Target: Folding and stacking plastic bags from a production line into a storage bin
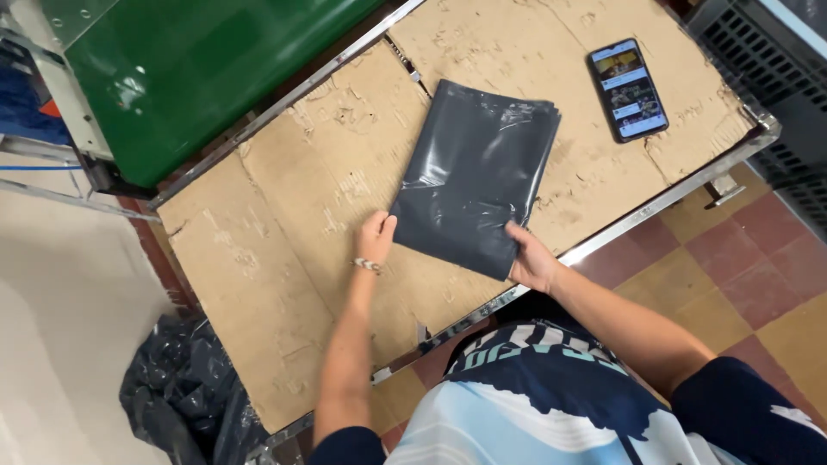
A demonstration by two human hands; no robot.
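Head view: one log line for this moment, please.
left hand: on bag stack near corner | right hand: gripping stack's near edge | stack: flat on cardboard | phone: far right, screen lit

Head camera looks steeply down, close over the cardboard-topped table [284, 250].

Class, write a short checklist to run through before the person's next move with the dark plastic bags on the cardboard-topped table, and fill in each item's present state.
1. Left hand touches the stack of dark grey plastic bags at its near left corner: ok.
2. Right hand grips the stack's near right corner: ok.
3. Stack lies flat on the cardboard: ok.
4. Bag edges aligned: not ok, slightly fanned at the far right corner.
5. Phone lies apart from the stack: ok.
6. Number of bags in the stack: cannot tell.
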